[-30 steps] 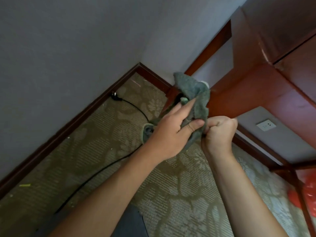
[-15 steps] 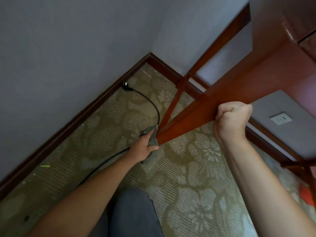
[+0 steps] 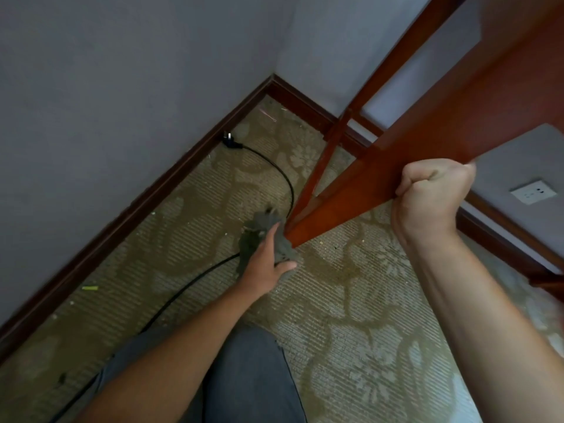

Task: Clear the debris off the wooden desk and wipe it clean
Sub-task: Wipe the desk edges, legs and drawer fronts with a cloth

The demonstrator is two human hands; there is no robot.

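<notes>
Since half a second ago, barely shifted: fuzzy grey cloth pressed against polished red-brown wooden leg near patterned carpet, pinched in left hand. Right hand fisted tight around tabletop edge. Black cord curving beside.

From my seat I get only part of the wooden desk: its top runs out past the upper and right edges. The grey rag is partly covered by the left hand, so I cannot see its full shape. The right hand hides its own fingertips (they curl under the desk's edge). The black power cord leaves the frame at the bottom left. Specks on the patterned carpet are too small to identify.
</notes>
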